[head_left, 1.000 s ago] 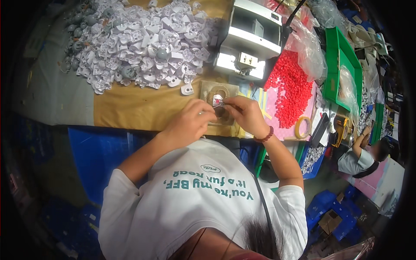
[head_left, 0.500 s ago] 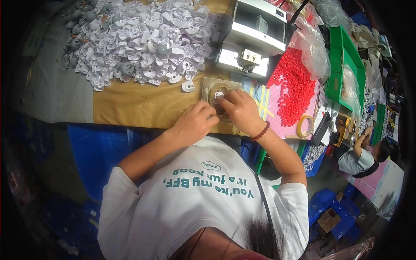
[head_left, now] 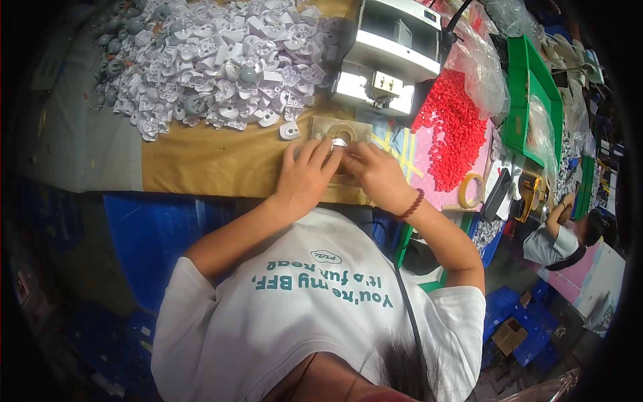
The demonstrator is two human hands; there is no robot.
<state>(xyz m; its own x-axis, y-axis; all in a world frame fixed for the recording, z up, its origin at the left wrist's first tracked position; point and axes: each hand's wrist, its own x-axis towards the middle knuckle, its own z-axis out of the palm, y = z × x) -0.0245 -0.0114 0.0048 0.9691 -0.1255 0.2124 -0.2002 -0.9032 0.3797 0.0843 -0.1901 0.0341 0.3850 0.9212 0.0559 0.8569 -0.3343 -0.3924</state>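
A small white plastic part (head_left: 339, 143) sits over the ring-shaped recess of a square fixture plate (head_left: 362, 130) in front of me. My left hand (head_left: 305, 175) is closed, its bent fingers against the part's left side. From the right, my right hand (head_left: 380, 175), with a dark red bead bracelet on its wrist, pinches at the same part. The fingertips of both hands nearly meet there and hide its lower portion. Just beyond my left hand, a loose white piece (head_left: 289, 130) lies at the edge of a large heap of white plastic parts (head_left: 228, 74).
A white-and-black bench machine (head_left: 395, 47) stands beyond the fixture. To the right are a pile of small red parts (head_left: 459, 127), a tape roll (head_left: 471, 190) and a green crate (head_left: 517, 114). Grey round pieces (head_left: 248, 75) lie among the heap. Another person (head_left: 554, 242) sits at far right.
My left hand has moved up and right, its fingers now reaching the white part. The right hand has shifted slightly right and down at the wrist, fingertips still at the part.
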